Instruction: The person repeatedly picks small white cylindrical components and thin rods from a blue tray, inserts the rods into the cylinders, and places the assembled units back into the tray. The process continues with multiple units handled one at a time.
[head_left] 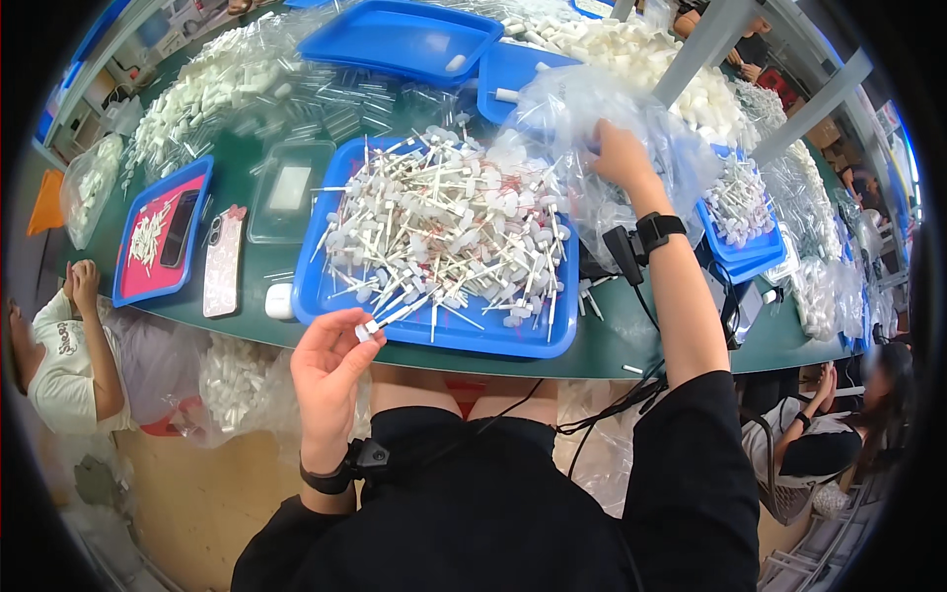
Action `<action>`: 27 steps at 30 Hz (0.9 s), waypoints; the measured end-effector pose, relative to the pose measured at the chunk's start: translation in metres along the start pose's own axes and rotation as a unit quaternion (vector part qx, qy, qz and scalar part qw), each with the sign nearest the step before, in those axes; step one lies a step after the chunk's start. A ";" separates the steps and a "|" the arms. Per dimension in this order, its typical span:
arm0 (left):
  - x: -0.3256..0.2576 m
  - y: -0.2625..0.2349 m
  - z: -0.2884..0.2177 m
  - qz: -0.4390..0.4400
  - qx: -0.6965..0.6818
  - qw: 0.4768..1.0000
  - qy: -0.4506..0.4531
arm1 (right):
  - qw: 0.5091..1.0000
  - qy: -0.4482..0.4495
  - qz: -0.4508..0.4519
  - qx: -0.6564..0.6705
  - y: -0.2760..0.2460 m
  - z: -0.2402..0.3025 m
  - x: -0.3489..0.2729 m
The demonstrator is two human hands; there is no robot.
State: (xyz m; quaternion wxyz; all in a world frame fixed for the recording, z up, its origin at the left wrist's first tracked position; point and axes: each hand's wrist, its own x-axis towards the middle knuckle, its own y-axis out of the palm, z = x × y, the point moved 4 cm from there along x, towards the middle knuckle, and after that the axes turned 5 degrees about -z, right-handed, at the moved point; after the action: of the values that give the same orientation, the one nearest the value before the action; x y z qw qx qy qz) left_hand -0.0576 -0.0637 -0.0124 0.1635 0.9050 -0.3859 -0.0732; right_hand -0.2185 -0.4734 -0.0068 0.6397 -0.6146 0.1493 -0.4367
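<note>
The green table [614,347] bears blue trays [493,338], a patterned phone [225,264], a white case [280,301], a clear bag [673,148]

I see a narrow strip of green table [607,350] along the near edge, where a hand could slide past the big blue tray [493,341]. The left hand [333,360], pinching a white stick [398,315], blocks the tray's near left corner; farther left stand a white case [279,301] and a pale phone [225,261]. A crumpled plastic bag [564,99] crowds the right hand [623,158]. Between both hands, the air above the heap [444,227] lies open.
</note>
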 end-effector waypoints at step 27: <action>-0.002 0.036 -0.036 0.154 -0.008 0.979 0.130 | 0.786 -0.013 0.074 0.614 -0.110 0.154 -0.189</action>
State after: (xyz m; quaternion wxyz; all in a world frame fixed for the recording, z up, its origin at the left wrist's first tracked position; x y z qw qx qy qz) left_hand -0.0742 -0.0774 0.0337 0.2285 0.8352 -0.4956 0.0682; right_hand -0.2558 -0.2170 0.0598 0.9141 -0.0852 -0.1139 -0.3796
